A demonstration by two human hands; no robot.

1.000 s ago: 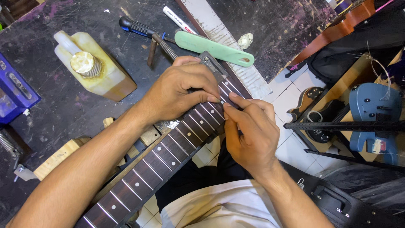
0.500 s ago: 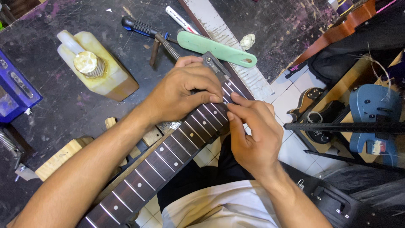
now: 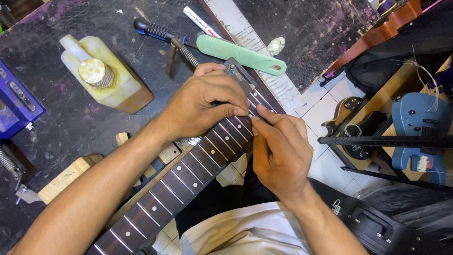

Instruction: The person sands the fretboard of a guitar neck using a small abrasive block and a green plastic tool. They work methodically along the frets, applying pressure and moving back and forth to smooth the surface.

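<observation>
Head view: the left hand (image 3: 203, 106) grasps the guitar neck (image 3: 188, 172) on the workbench (image 3: 66, 127); the right hand (image 3: 278, 151) pinches something small at its near edge.

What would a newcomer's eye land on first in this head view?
The dark guitar neck with its pale dot inlays runs diagonally across the middle. Both hands meet at its upper frets: the left hand lies over the fretboard and the right hand pinches at its edge. Behind them on the scuffed black workbench sit a yellowed plastic bottle and a pale green handle; a blue guitar body stands at right.
</observation>
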